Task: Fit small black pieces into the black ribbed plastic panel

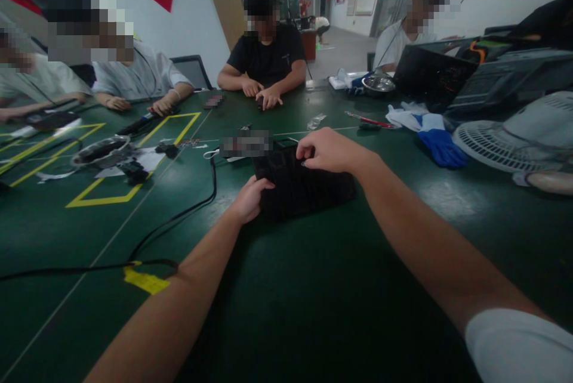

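Spreading beneath everything else, a dark green tabletop (268, 293) carries a black fabric item (308, 189), directly in front of the person. Beyond the item, a co-worker in a black shirt (268, 58) sits across the tabletop; well off to its right stands a pale fan (523, 132), with blue-and-white gloves (441, 144) between the two.

The black fabric item lies roughly flat, a band or fold running across it. Laid out and steadied, it looks to be midway through handling (a judgement, since no clearly finished state shows). Whether any strap or fastening on it is secured, and how much work remains, cannot be told.

At its left edge, the left hand (250, 199) pinches the fabric, thumb on top, the other fingers largely out of sight. Above its far side, the right hand (329, 150) is curled, thumb drawn toward the fingers; a small glint shows at the tips, but what they pinch, if anything, is unclear. Dark cloth hides the item's seams and underside, and pixelation covers a small object (247, 144) just beyond its far left corner. A black cord (190, 210) runs to the left of it.
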A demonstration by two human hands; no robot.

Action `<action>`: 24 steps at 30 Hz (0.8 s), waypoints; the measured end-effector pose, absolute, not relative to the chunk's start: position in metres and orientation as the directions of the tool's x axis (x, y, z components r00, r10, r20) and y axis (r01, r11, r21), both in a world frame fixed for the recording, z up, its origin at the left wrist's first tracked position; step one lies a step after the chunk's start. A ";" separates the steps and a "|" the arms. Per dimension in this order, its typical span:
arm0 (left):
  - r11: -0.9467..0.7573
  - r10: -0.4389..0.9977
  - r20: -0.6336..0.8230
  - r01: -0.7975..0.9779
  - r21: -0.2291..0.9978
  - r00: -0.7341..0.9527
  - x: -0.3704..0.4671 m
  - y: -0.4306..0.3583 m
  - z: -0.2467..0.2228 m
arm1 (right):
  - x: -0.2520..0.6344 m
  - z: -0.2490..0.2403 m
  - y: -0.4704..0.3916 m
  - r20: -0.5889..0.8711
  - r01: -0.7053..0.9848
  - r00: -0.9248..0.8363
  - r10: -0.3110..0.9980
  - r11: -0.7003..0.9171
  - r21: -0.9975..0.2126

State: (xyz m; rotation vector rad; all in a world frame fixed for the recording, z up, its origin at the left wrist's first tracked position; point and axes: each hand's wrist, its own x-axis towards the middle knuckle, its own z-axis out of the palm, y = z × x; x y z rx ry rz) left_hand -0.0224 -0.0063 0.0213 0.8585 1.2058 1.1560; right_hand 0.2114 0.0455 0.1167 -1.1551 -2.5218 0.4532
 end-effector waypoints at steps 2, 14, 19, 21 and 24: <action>0.244 0.966 -0.256 -0.202 0.949 -0.036 -0.023 -0.006 0.021 | 0.211 0.116 0.045 0.165 0.668 -0.621 0.766 0.627 -0.400; 0.240 0.968 -0.250 -0.208 0.948 -0.023 -0.022 -0.008 0.023 | 0.207 0.113 0.042 0.213 0.697 -0.604 0.768 0.639 -0.325; 0.227 0.972 -0.235 -0.207 0.952 -0.018 -0.023 -0.007 0.022 | 0.208 0.113 0.043 0.214 0.702 -0.596 0.774 0.631 -0.328; 0.228 0.971 -0.238 -0.208 0.951 -0.020 -0.023 -0.007 0.022 | 0.209 0.112 0.044 0.211 0.697 -0.601 0.771 0.634 -0.335; 0.234 0.970 -0.241 -0.201 0.951 -0.010 -0.023 -0.007 0.022 | 0.209 0.112 0.046 0.201 0.692 -0.605 0.770 0.634 -0.345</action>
